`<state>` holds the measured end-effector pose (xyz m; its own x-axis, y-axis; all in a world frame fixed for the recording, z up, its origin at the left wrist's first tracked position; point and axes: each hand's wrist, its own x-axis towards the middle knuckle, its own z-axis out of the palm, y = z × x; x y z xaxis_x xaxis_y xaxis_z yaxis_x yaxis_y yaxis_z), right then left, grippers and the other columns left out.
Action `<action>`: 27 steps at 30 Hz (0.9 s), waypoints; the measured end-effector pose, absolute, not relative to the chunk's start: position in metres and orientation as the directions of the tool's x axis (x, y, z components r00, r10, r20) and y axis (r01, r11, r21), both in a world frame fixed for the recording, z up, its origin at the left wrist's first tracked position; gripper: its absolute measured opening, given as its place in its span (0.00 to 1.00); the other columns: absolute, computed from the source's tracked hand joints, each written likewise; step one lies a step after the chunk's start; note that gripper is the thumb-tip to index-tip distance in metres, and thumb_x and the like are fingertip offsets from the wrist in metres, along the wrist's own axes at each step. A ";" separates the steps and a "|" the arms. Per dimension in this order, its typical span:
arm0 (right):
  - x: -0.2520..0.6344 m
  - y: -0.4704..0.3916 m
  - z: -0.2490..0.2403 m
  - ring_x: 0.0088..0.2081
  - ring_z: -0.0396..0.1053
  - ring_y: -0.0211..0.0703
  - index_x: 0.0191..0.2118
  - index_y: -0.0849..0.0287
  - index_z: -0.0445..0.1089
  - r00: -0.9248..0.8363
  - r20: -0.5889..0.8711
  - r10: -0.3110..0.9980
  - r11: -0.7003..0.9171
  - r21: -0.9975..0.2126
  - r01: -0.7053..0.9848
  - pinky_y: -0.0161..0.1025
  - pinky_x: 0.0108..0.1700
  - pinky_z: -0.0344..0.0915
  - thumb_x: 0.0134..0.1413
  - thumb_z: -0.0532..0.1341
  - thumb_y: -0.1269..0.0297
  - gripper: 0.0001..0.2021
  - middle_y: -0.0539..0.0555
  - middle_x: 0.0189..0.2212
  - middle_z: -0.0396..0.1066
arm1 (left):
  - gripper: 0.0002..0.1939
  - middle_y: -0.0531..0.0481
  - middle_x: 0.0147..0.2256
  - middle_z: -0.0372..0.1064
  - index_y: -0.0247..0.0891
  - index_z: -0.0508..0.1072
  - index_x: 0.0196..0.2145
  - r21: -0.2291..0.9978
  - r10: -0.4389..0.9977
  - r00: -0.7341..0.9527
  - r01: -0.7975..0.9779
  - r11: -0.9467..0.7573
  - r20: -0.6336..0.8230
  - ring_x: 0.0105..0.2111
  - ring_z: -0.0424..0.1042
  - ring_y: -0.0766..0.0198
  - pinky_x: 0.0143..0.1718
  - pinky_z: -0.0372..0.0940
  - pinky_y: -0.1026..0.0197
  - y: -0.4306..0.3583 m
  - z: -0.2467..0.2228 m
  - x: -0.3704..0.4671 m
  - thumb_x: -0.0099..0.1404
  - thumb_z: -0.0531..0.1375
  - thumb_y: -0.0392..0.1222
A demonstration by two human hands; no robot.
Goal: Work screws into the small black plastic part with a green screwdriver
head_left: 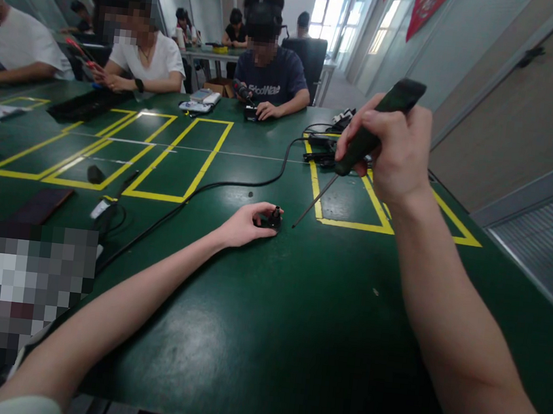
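Note:
My left hand point(249, 224) rests on the green table point(243, 335), its thumb and fingers closed around a small black part point(275, 219) that has a short upright post. Raised above the table at the right, my right hand point(391, 146) grips the dark handle of a screwdriver point(362, 143). The thin shaft slants down to the left, and its tip ends a little to the right of the black part, apart from it.
A black cable point(229, 184) curves across the table. Yellow tape outlines point(353, 226) mark its surface. Dark adapters point(318, 159) lie beyond my right hand. A dark flat case point(42, 205) lies left. Across the table sits a person in a dark shirt point(270, 75).

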<state>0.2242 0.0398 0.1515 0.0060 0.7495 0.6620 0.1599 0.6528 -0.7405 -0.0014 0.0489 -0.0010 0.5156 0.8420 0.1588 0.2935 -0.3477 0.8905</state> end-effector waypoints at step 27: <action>0.217 0.037 0.146 0.22 0.67 0.39 0.29 0.52 0.67 -0.180 0.542 0.821 0.568 -0.807 0.160 0.39 0.18 0.61 0.53 0.68 0.45 0.17 0.49 0.23 0.71 | 0.17 0.50 0.37 0.74 0.38 0.76 0.39 0.871 0.877 0.433 0.324 -0.369 0.211 0.37 0.72 0.60 0.37 0.66 0.60 0.045 -0.008 0.004 0.55 0.75 0.43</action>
<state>0.2175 0.0372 0.1458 -0.1802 0.8208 0.5420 0.1596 0.5681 -0.8073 0.0041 0.0452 -0.0081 0.4326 0.8766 0.2107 0.3244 -0.3694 0.8708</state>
